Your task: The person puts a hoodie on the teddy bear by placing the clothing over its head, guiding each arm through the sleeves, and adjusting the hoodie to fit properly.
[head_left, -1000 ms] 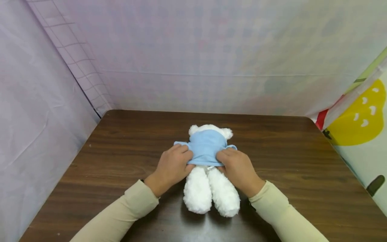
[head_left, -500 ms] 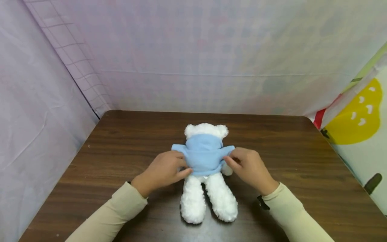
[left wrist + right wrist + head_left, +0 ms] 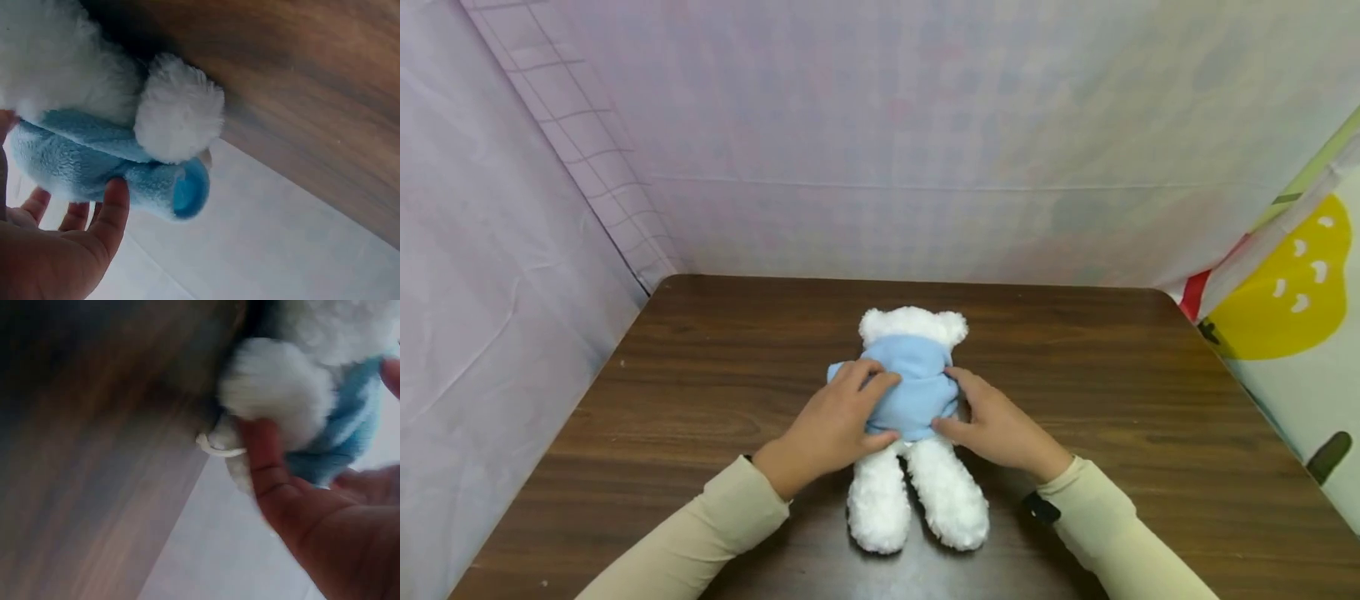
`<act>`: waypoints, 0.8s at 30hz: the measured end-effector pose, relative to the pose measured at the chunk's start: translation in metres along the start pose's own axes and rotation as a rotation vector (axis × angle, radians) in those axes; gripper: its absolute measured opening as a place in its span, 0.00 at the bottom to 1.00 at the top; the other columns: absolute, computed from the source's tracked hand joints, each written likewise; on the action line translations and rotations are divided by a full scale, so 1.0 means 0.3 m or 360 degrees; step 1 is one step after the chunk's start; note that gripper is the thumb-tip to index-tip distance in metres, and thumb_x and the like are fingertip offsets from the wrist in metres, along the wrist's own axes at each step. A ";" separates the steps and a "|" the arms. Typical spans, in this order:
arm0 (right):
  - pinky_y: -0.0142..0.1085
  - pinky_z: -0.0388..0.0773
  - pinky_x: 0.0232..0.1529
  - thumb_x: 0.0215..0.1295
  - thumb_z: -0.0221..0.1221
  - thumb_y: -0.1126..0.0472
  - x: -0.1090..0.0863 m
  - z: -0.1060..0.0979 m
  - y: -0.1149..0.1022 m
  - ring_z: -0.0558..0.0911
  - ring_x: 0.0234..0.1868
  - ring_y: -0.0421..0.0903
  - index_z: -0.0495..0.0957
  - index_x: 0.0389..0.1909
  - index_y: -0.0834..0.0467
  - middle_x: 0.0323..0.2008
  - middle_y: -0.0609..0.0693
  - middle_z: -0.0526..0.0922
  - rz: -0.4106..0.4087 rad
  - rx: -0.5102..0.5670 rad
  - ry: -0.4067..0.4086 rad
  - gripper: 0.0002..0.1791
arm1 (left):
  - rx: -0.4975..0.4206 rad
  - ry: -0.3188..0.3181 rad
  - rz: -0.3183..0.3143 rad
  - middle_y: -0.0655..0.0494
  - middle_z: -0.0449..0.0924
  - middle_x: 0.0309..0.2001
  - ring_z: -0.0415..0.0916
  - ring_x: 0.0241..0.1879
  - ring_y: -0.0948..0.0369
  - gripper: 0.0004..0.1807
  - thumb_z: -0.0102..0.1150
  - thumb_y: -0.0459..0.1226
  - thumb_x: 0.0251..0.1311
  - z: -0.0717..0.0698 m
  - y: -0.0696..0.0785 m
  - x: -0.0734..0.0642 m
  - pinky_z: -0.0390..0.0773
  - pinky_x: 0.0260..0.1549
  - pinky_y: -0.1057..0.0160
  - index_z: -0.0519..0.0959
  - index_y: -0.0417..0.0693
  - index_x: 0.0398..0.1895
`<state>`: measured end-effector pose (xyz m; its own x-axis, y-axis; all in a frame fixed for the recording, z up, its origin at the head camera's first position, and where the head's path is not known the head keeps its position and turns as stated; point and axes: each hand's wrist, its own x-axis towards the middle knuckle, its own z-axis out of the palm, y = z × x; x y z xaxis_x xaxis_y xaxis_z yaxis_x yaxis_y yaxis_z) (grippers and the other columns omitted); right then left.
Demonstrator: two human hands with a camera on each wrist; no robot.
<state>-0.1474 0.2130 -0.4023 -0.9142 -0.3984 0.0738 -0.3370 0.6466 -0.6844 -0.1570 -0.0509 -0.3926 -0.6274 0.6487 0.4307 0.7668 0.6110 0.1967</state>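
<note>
A white plush bear (image 3: 948,496) in a light blue shirt (image 3: 917,406) lies on the brown table, legs toward me. No facial features show. My left hand (image 3: 827,421) rests on the shirt's left side with fingers spread. In the left wrist view, its fingers touch the blue cloth beside an open sleeve (image 3: 192,190), and a furry white paw (image 3: 178,112) lies outside that sleeve. My right hand (image 3: 1003,425) touches the shirt's right edge, fingers extended and thumb near the hem. In the right wrist view, one finger lies against a rounded white paw (image 3: 275,387).
The dark wood-grain table (image 3: 737,333) extends around the bear. A pale patterned curtain (image 3: 880,167) hangs behind its far edge, and a white sheet (image 3: 497,292) hangs at the left. Cloth with a yellow print (image 3: 1285,300) is at the right.
The shirt hem has moved down toward the legs and the bear has straightened. Both hands gripped the hem earlier; they let go, and now lie on the shirt's sides.
</note>
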 end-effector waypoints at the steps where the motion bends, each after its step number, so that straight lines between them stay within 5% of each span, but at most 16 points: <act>1: 0.45 0.77 0.48 0.68 0.62 0.47 -0.003 -0.003 -0.006 0.77 0.51 0.50 0.58 0.73 0.63 0.58 0.58 0.74 -0.0008 0.0017 0.0031 0.40 | -0.0009 0.0011 -0.0025 0.46 0.68 0.56 0.71 0.55 0.50 0.38 0.74 0.51 0.53 -0.001 -0.002 -0.002 0.78 0.49 0.55 0.71 0.46 0.64; 4: 0.38 0.79 0.38 0.68 0.64 0.53 -0.014 -0.023 -0.030 0.79 0.41 0.44 0.67 0.68 0.59 0.50 0.51 0.79 -0.0067 0.0095 0.0132 0.32 | -0.0073 0.0042 -0.0104 0.48 0.69 0.55 0.73 0.52 0.52 0.41 0.75 0.53 0.50 -0.010 -0.011 -0.005 0.78 0.48 0.55 0.70 0.48 0.66; 15: 0.31 0.77 0.51 0.60 0.62 0.77 -0.033 -0.107 -0.102 0.78 0.53 0.44 0.74 0.60 0.66 0.58 0.57 0.78 -0.0681 0.0336 0.0428 0.25 | -0.0418 -0.0048 -0.0427 0.41 0.74 0.61 0.77 0.55 0.49 0.42 0.65 0.52 0.62 -0.029 -0.011 0.005 0.77 0.52 0.50 0.61 0.42 0.72; 18: 0.32 0.76 0.54 0.60 0.62 0.77 -0.025 -0.105 -0.118 0.75 0.60 0.47 0.76 0.59 0.66 0.61 0.58 0.76 -0.0748 0.0318 0.0415 0.24 | -0.0368 -0.0198 -0.0422 0.39 0.79 0.53 0.81 0.47 0.49 0.39 0.61 0.50 0.67 -0.002 0.001 0.006 0.79 0.46 0.51 0.57 0.38 0.71; 24: 0.38 0.71 0.60 0.64 0.64 0.67 0.006 -0.063 -0.139 0.74 0.62 0.50 0.79 0.57 0.59 0.61 0.52 0.76 -0.0792 -0.0085 0.0364 0.20 | -0.0202 -0.0535 -0.0347 0.46 0.82 0.40 0.82 0.38 0.52 0.26 0.59 0.50 0.69 0.034 -0.003 -0.001 0.80 0.37 0.53 0.70 0.39 0.56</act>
<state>-0.1391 0.1977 -0.3597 -0.6653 -0.5167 0.5389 -0.7465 0.4507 -0.4895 -0.1588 -0.0469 -0.4018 -0.7701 0.6351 0.0597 0.6084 0.7033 0.3677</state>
